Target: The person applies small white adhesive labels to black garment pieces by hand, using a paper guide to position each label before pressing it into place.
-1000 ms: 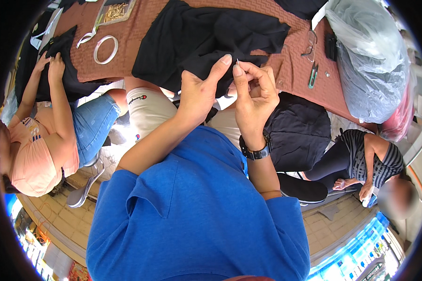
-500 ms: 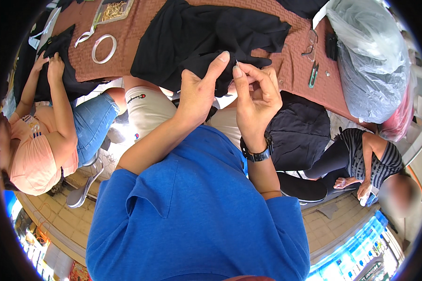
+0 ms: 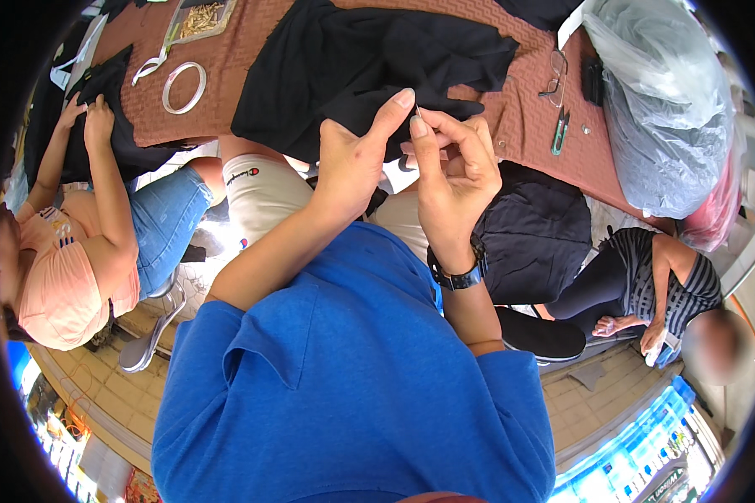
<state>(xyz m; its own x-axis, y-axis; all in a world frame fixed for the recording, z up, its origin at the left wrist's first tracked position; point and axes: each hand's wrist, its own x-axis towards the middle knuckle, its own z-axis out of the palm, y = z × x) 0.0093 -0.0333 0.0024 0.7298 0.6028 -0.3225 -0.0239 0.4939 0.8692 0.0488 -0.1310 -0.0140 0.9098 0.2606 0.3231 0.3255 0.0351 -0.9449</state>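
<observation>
Black cloth [image 3: 344,59] lies bunched over the near edge of the table, and a fold of it reaches my fingers. My left hand [image 3: 354,163] is closed on that fold, its thumb raised along the top and its other fingers hidden. Between thumb and forefinger, my right hand [image 3: 460,172] pinches a thin, shiny needle [image 3: 418,110]. The needle's tip points up beside my left thumb, over the cloth. Whether it pierces the cloth, I cannot tell.
On the brown-covered table [image 3: 499,134] are a white ring [image 3: 184,64], a tray of small brass-coloured pieces [image 3: 203,20], eyeglasses [image 3: 554,88] and green thread snips [image 3: 559,134]. A large plastic bag [image 3: 663,126] stands right. One person [image 3: 80,285] handles black cloth at left; another [image 3: 663,281] sits right.
Both hands have shifted very slightly left, and the needle shows a little more between them. The grips look the same. At right, the seated person's hands have moved slightly.
</observation>
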